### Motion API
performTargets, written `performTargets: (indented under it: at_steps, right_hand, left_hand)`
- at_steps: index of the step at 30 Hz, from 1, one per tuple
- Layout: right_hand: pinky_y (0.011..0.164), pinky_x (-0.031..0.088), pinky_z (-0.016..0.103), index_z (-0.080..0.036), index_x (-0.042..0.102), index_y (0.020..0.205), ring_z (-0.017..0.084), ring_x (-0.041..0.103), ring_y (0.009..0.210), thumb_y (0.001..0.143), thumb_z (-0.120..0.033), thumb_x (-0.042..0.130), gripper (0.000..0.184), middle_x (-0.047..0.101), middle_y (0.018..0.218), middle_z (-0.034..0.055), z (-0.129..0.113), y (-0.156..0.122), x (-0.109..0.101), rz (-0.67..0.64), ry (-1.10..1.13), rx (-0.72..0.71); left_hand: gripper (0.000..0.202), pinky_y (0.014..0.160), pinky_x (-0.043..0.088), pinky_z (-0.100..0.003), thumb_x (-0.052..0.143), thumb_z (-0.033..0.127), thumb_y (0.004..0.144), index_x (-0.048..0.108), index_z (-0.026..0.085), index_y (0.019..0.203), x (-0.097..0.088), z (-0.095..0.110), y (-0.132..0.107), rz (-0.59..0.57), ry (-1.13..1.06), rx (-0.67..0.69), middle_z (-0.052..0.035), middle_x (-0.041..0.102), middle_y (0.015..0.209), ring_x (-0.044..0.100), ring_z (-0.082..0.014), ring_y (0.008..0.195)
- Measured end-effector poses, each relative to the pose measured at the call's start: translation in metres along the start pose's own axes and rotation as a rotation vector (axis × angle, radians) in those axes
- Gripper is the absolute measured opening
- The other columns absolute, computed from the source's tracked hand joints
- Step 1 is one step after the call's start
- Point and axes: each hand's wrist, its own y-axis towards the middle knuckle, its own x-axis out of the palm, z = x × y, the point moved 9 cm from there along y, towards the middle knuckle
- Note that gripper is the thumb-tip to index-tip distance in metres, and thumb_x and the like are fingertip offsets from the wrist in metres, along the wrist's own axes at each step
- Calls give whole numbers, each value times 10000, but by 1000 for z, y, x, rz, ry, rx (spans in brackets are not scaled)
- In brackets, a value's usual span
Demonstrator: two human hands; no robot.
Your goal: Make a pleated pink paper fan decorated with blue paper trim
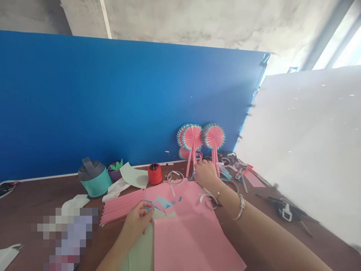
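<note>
My left hand point(137, 220) rests on the paper pile with its fingers curled together over small blue and pink scraps point(162, 202); what it pinches is too small to name. My right hand point(205, 174) reaches far across the table, fingers closed near the pink stick of a paper fan point(192, 140) that leans on the blue wall. A second pink fan point(214, 137) stands beside it. Pink paper sheets point(187, 233) lie under my arms, with a pleated pink sheet point(121, 206) to the left and a pale green sheet point(142, 252) below.
A teal and grey container point(94, 178), a red cup point(155, 174), a purple pot with a green leaf point(115, 171) and white paper point(134, 175) stand along the blue wall point(113, 101). Paper strips and tools point(286, 210) lie at the right beside a white board point(310, 143).
</note>
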Motion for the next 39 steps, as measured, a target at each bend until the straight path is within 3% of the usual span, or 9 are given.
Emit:
performTargets:
  at_steps: [4,10,14,18,21,25,31,35,39]
  right_hand:
    - [716,314,330,-140,647,813,231,583,825,787,-173,485,167,673,784,103,-16,-25,-49,196,109,-24]
    - [678,263,300,-174,618,773,174,533,734,768,-132,473,151,649,732,51,-61,-62,-77,354,393,-163]
    - [672,273,296,-176,639,853,180,536,742,729,-91,468,228,654,769,52,-74,-71,-63,348,502,-180]
    - [703,300,299,-179,654,899,188,558,789,701,-74,474,288,673,806,49,-75,-75,-48,325,627,-189]
    - [746,328,311,-182,668,848,189,567,793,700,-83,474,264,682,815,51,-70,-77,-38,265,771,-186]
    - [789,394,298,-209,705,820,168,593,790,703,-125,491,258,698,826,25,-59,-78,-3,-37,1062,-125]
    - [613,420,254,-152,705,719,149,568,637,657,-305,604,193,666,666,27,-40,-88,57,-405,1315,79]
    - [627,422,258,-155,664,690,149,552,653,686,-376,551,248,644,693,25,-33,-92,76,-386,1324,167]
    - [601,407,259,-166,606,601,147,513,631,675,-355,530,217,604,675,24,-27,-91,79,-244,1155,177]
  left_hand:
    - [551,422,304,-215,586,577,678,540,169,1044,0,13,-6,-3,-183,25,-78,654,949,487,-72,467]
    - [649,494,401,-237,456,652,784,425,279,1314,24,27,-26,-246,-457,-14,-111,410,1402,614,-136,711]
    - [633,385,306,-207,457,654,787,488,238,1264,41,28,-35,-426,-518,-65,-117,555,1209,573,-110,594]
    - [447,357,204,-181,655,524,712,625,166,978,40,22,-30,-379,-434,-61,0,580,730,413,-41,441]
    - [387,370,178,-189,673,519,673,608,138,705,32,17,-23,-295,-356,-60,15,563,622,339,-18,384]
    - [383,393,226,-202,674,514,634,599,140,672,17,13,-16,-185,-254,-62,-22,633,646,378,-38,391]
    - [369,401,244,-206,632,519,621,553,162,670,9,15,-18,-124,-142,-67,-40,668,713,449,-70,439]
    - [377,413,245,-217,540,536,675,595,164,699,12,18,-21,-148,-13,-71,-3,610,608,405,-76,414]
    - [277,462,251,-223,569,461,647,556,185,632,2,13,-17,-12,108,-77,54,472,480,381,-95,444]
